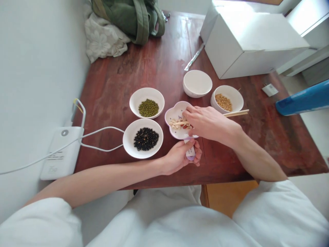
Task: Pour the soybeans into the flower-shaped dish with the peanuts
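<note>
Chopsticks (235,113) are gripped in the right hand (208,122), the fingers curled closed around them, with the tips lowered into the flower-shaped dish (171,113) of mixed pale seeds and a few red pieces. Their long axis is laid almost level across the picture, tips pointing toward the person's left into the dish and butt ends projecting to the right, just over the near rim of the bowl of yellow beans (226,99). The dish is steadied from the near side by the left hand (180,157), which is closed around a small pale purple piece at the dish's near edge; whether this is a handle of the dish cannot be told. A seed could be lost from the tips, it is judged, because small smooth pieces are easily squeezed out sideways. The bowl of yellow beans could be knocked by the projecting butt ends if the wrist were swung. The bowl of black beans (143,138), the bowl of green beans (146,102) and 1 empty white bowl (197,83) stand close around on the wooden table (159,58), so a slipped seed could land in the wrong one.
</note>
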Available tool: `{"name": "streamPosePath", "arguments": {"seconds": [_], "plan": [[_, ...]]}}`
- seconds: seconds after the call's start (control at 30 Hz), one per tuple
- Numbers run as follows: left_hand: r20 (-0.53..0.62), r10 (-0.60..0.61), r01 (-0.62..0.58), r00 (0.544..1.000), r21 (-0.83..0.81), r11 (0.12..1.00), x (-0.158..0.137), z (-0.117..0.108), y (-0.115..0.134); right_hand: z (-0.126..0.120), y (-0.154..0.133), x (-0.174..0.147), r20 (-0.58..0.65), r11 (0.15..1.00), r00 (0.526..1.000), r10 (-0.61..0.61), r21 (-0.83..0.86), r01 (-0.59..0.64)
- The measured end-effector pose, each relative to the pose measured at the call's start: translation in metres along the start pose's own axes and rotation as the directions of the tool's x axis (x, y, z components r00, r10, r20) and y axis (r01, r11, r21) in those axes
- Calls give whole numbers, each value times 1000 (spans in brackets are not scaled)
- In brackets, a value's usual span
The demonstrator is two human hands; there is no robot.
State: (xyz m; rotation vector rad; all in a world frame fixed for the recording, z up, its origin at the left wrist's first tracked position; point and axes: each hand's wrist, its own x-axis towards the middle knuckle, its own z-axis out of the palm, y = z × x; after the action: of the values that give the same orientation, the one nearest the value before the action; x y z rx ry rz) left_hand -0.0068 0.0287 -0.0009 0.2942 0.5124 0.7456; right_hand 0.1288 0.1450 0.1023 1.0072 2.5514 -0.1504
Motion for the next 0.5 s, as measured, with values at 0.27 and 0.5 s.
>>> {"name": "streamPosePath", "arguments": {"seconds": [0.27,0.5], "plan": [[2,5,-5,1000,6,1000,-2,1,2,-9,7,1,14,1000,1000,1,19,-1],[-15,7,-7,1000,-12,1000,0,0,0,-4,-2,1,10,999,999,31,-33,-31]]}}
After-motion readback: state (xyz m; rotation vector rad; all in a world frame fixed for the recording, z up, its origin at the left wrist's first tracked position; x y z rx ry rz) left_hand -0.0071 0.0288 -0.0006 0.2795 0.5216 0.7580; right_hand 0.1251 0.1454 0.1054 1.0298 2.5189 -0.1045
